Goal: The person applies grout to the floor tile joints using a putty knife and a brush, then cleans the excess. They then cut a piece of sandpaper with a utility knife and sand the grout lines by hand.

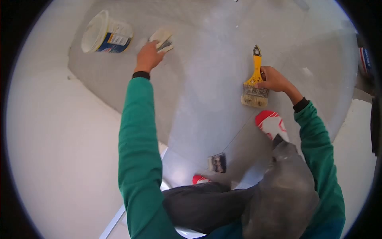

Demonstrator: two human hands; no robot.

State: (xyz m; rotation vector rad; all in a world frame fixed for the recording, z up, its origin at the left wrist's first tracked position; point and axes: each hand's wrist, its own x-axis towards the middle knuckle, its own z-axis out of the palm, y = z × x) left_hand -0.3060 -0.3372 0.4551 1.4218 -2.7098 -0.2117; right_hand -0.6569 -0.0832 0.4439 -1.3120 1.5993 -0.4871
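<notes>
My left hand (pixel 149 55) is stretched out ahead and closed on a cream rag (pixel 161 36) with a grey patch, low over the grey floor. A white bucket (pixel 116 36) with a blue and yellow label lies on its side to the left of that hand. On the right, my right hand (pixel 274 79) grips a wide paintbrush (pixel 254 81) near its metal band. The brush has a yellow handle pointing away from me, and its pale, stained bristles point back toward my foot.
A small dark and white block (pixel 217 163) sits on the floor between my feet. My red and white sock (pixel 272 124) is just below the brush. A white wall (pixel 59 147) runs along the left. At the right edge stands a container with blue and red lettering (pixel 365 60).
</notes>
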